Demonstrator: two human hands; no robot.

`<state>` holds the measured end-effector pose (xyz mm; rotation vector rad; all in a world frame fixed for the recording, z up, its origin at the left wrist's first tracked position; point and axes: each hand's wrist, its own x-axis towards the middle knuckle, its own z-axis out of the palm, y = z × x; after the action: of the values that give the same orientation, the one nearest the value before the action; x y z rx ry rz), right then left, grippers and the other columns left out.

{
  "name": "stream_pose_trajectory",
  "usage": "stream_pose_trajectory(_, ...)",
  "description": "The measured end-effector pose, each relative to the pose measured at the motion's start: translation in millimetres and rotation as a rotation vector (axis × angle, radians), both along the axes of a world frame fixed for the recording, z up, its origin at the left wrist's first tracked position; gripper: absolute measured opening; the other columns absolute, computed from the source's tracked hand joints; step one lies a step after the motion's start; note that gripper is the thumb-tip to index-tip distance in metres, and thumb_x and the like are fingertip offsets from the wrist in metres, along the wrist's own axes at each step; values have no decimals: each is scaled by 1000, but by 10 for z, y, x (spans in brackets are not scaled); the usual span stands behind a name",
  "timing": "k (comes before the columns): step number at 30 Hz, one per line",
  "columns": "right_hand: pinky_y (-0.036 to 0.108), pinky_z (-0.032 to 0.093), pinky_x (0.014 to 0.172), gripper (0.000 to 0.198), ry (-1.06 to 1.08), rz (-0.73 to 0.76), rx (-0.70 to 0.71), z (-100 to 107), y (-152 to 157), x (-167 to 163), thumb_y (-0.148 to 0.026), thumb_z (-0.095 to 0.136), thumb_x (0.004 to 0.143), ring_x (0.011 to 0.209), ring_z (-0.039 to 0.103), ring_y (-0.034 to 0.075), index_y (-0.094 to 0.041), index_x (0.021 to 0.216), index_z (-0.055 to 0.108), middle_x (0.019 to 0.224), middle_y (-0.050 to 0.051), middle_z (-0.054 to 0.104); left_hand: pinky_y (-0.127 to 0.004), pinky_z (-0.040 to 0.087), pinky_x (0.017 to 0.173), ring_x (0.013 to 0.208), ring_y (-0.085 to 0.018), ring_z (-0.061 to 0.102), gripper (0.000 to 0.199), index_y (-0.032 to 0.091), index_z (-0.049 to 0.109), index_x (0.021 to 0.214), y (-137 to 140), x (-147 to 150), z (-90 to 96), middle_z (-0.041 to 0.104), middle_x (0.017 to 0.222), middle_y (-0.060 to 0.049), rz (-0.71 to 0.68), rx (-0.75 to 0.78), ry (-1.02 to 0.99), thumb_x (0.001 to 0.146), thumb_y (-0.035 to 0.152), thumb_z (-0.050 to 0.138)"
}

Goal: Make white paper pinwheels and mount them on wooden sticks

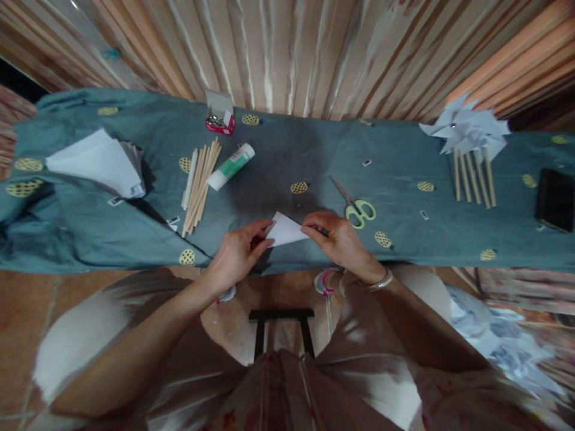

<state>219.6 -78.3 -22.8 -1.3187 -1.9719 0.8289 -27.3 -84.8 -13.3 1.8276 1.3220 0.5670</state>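
A white sheet of paper folded into a triangle [286, 230] is held between both hands over the front edge of the cloth-covered table. My left hand [241, 248] pinches its left side between thumb and fingers. At the right corner, my right hand [335, 238] grips the paper with thumb and forefinger. Scissors with pale green handles [359, 213] lie just beyond my right hand, blades pointing away to the left. A tiny pin-like piece [297, 205] rests on the cloth behind the paper.
On the left lie a stack of white paper [96, 163], several wooden sticks [202, 187] and a glue stick [231, 167]. Behind them stands an open red box of metal pins [220, 120]. Paper pinwheels on sticks [471, 131] and a dark phone [556, 199] lie right.
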Motion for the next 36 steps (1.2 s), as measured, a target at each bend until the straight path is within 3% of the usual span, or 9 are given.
stream_pose_trajectory(7,40,52,94,16,-69,1,102,-60,15,4,-26,59,96,103,68,24,-20,84,68,104,10,72,-29,52,68,70,-18,68,36,19,63,123,10,3,9,77,88,-3,11,24,22,90,34,62)
stream_pose_trajectory(18,41,52,95,17,-107,-41,112,-54,11,-49,-28,60,95,101,67,25,-21,80,66,105,10,72,-32,53,77,77,-20,68,31,17,64,120,39,-21,-11,75,88,-5,-33,141,130,92,31,60)
stream_pose_trajectory(36,43,52,95,20,-191,-35,174,-78,16,-104,-29,55,98,100,65,26,-21,81,62,105,11,70,-29,50,73,77,-18,66,27,18,73,115,43,-36,-27,73,94,-7,-108,224,169,97,27,55)
